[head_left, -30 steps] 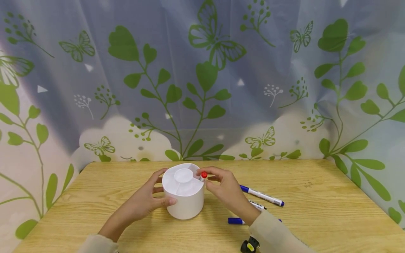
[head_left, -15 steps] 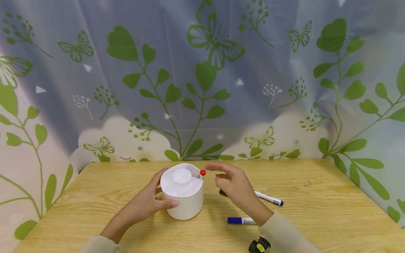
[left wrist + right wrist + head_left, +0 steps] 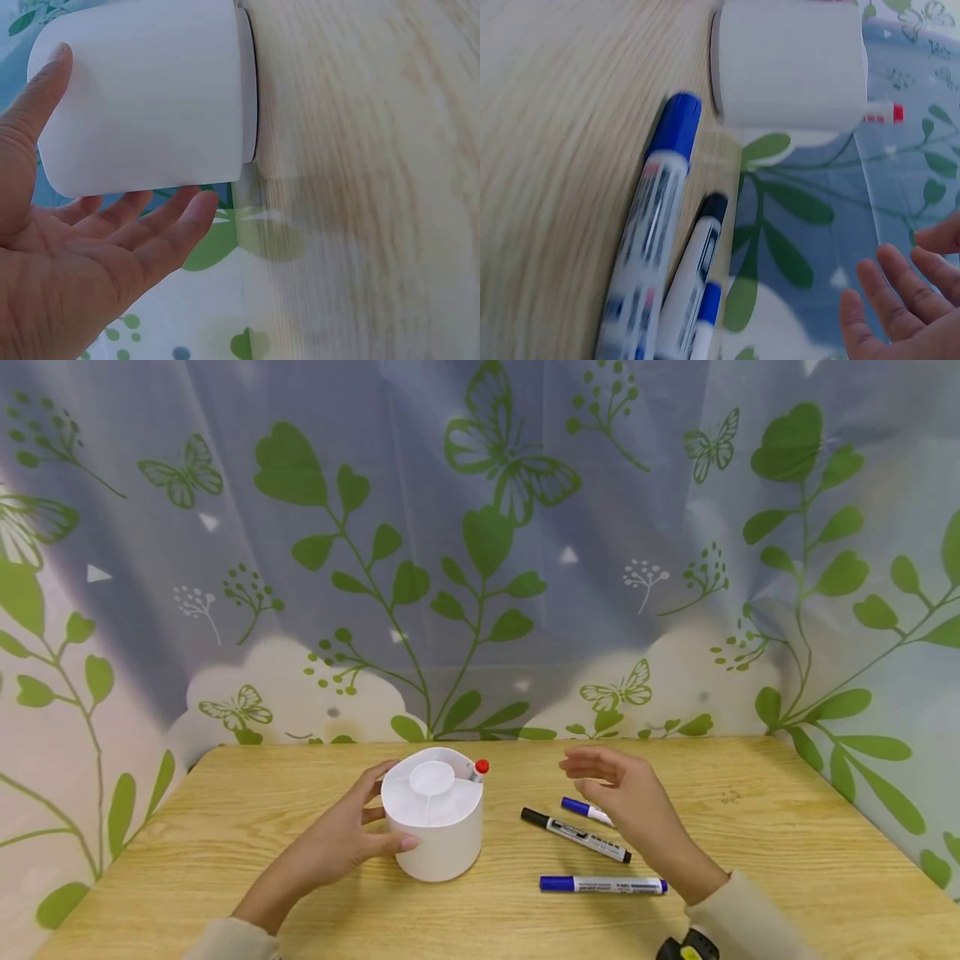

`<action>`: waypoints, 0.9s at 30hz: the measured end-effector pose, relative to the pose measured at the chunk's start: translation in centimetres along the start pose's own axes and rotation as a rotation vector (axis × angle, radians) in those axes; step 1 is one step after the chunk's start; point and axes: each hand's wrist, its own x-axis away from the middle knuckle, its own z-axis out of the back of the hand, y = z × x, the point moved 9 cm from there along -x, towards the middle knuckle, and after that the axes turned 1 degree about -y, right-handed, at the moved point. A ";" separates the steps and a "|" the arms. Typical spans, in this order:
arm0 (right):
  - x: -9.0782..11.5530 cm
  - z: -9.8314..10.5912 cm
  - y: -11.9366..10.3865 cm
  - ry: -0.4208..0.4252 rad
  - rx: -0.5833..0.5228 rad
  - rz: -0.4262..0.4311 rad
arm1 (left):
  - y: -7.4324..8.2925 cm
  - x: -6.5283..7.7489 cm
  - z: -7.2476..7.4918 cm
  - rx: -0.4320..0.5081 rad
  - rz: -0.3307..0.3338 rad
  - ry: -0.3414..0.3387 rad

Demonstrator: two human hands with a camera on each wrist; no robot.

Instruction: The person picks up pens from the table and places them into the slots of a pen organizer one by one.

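Observation:
A round white pen holder (image 3: 442, 847) with a divided top stands on the table. My left hand (image 3: 341, 839) grips its left side, thumb on the front wall and fingers round the far side; the left wrist view shows that thumb (image 3: 46, 90) on the white wall. A red-capped marker (image 3: 481, 769) stands in the holder's right compartment, its end above the rim. To the right, my right hand (image 3: 630, 797) hovers over the markers with relaxed fingers and nothing in them. Below it lie a black marker (image 3: 577, 835) and a blue marker (image 3: 603, 884); another blue-ended marker (image 3: 581, 808) is partly hidden by the hand.
The wooden table (image 3: 787, 827) runs back to a patterned curtain (image 3: 480, 568) with green leaves and butterflies. A black device with a yellow mark (image 3: 686, 947) is at the right wrist, near the front edge of view.
My right hand has let go of the red-capped marker and moved right, away from the pen holder, uncovering the black marker. My left hand stays on the holder.

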 end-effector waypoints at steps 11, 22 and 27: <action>1.3 3.7 4.3 -0.020 0.137 -0.123 | 0.1 0.3 0.5 0.026 0.016 -0.020; 1.8 5.4 7.1 -0.090 0.211 -0.172 | 0.2 0.3 0.5 0.037 0.003 -0.022; 1.8 6.1 8.0 -0.093 0.245 -0.194 | 0.2 0.2 0.7 0.051 -0.005 -0.026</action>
